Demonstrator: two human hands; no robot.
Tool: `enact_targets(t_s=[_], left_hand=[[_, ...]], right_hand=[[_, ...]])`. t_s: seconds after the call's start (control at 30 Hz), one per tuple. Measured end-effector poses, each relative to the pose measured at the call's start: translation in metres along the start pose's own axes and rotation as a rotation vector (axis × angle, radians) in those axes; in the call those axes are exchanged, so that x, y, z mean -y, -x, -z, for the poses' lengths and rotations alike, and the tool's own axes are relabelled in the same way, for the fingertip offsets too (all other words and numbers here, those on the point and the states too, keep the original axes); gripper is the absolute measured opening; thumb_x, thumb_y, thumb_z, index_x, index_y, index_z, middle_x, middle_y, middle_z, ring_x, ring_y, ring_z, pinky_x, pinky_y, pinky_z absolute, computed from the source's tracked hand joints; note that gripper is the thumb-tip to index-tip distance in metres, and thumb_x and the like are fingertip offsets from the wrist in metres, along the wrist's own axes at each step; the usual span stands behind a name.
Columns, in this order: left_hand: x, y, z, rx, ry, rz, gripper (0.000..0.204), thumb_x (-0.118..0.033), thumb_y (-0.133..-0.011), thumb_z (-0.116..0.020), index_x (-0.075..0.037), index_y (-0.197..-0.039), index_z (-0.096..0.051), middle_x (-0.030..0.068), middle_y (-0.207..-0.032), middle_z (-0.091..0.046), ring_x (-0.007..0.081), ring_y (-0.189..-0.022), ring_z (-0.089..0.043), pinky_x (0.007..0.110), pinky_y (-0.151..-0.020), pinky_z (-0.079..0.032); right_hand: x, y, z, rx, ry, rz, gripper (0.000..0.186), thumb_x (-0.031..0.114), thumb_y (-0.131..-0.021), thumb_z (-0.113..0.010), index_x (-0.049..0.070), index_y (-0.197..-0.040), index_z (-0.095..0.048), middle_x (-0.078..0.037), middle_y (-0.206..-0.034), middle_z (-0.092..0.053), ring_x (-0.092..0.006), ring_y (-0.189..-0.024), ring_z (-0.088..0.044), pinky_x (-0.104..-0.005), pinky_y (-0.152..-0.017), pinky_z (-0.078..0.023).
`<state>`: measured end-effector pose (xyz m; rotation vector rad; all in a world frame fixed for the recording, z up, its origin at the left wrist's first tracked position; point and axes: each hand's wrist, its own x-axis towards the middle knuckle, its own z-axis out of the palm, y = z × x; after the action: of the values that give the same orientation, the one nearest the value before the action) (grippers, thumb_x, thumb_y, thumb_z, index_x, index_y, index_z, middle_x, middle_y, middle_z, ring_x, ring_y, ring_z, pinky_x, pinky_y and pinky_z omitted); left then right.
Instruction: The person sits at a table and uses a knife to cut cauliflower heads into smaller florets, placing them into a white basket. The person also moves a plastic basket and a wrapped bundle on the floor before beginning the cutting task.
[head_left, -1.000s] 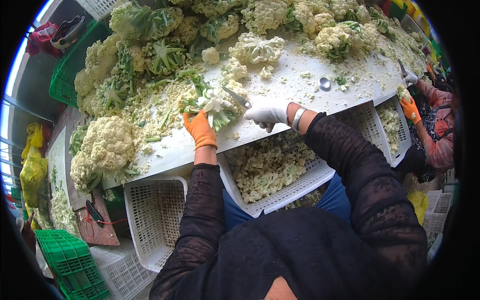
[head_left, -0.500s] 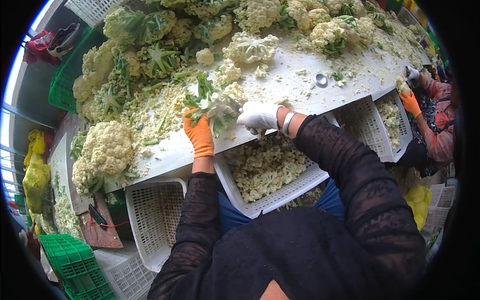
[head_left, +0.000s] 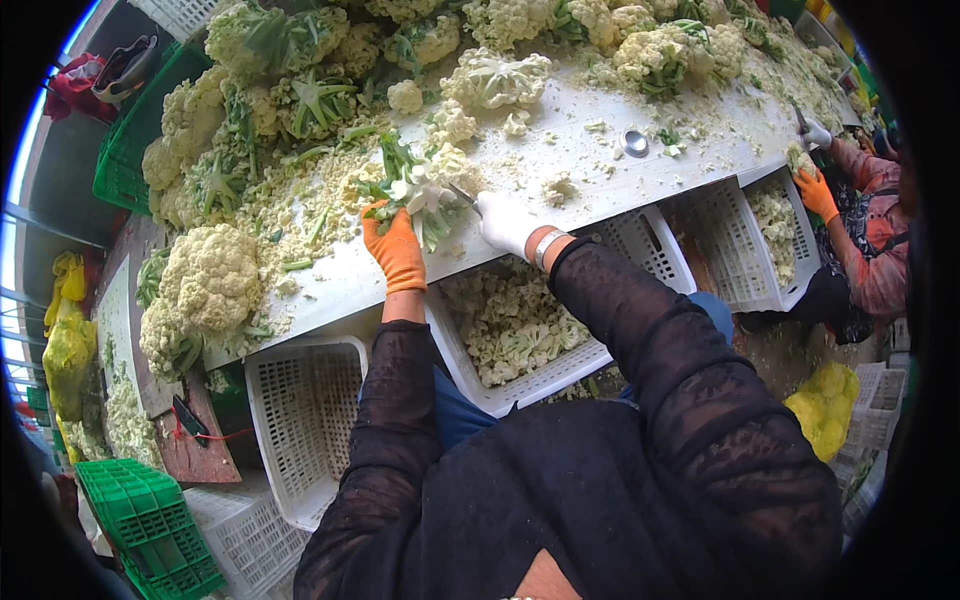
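Observation:
In an orange glove, my left hand (head_left: 396,250) is closed round the stem and leaves of a partly trimmed cauliflower (head_left: 428,200). My right hand (head_left: 508,222), gloved in white, grips a knife (head_left: 464,196) whose blade points left at the cauliflower's florets. Both hands are over the near edge of the white table (head_left: 600,180). A loose floret (head_left: 556,188) lies just beyond my right hand. Below my hands stands a white crate (head_left: 510,395) partly filled with cut florets (head_left: 515,335).
Whole cauliflowers (head_left: 212,275) are heaped along the table's far and left sides. A white crate (head_left: 305,420) stands at lower left, near green crates (head_left: 150,525). A round metal object (head_left: 634,143) sits on the table. At right a co-worker in orange glove (head_left: 815,195) handles cauliflower beside another crate (head_left: 735,250).
A loose floret now lies on the table right of the cauliflower. My right hand has shifted slightly, showing more of the knife blade. My left hand keeps its hold, and the view has shifted slightly.

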<state>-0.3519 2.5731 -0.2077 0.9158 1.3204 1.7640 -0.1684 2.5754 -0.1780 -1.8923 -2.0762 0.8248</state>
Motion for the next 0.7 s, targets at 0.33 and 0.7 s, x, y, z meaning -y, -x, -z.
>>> enact_targets(t_s=[0.33,0.7], left_hand=[[0.001,-0.013,0.021,-0.106,0.359,0.509,0.031,0.000,-0.090,-0.068,-0.014,-0.112,-0.052,0.0080,-0.107,-0.065,0.0256,-0.096,-0.064,0.047,-0.075,-0.053],[-0.025,-0.029,0.065,-0.007,0.211,0.394,0.023,-0.018,-0.098,-0.063,-0.013,-0.117,-0.051,0.0051,-0.119,-0.065,0.0200,-0.113,-0.060,0.047,-0.091,-0.048]], right_hand=[[-0.004,-0.004,0.044,0.368,-0.322,-0.161,0.024,0.019,-0.088,-0.055,-0.002,-0.097,-0.064,-0.017,-0.082,-0.068,-0.0259,-0.067,-0.069,-0.0401,-0.058,-0.057],[-0.048,-0.003,0.029,0.150,-0.603,-0.231,0.018,0.020,-0.090,-0.057,0.003,-0.094,-0.060,-0.004,-0.067,-0.057,-0.0171,-0.050,-0.056,-0.0364,-0.047,-0.049]])
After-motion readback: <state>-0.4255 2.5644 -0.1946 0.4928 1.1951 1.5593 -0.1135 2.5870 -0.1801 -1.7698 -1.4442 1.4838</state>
